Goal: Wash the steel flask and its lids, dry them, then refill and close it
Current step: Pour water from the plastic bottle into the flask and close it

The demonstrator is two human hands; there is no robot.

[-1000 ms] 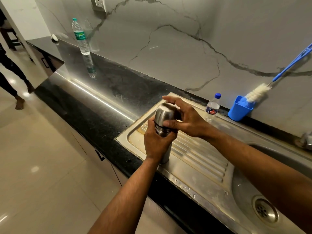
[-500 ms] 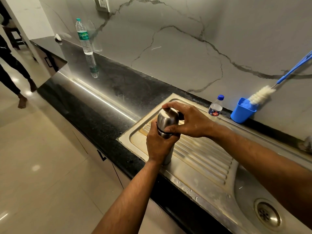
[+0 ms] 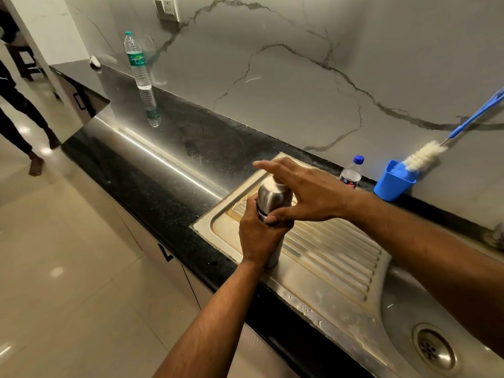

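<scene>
Steel flask (image 3: 273, 199) in left grip (image 3: 260, 236) (upright)

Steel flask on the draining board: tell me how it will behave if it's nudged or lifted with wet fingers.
The steel flask is tall and narrow, standing upright on the ribbed draining board, so it probably tips easily if the left hand lets go. Its polished surface and the wet-looking board suggest a slippery grip. Once down, its round body would likely roll.

Dim warm light; glare streak on the black countertop (image 3: 152, 148) left of the fingers, edges bowed by the wide-angle lens.
</scene>
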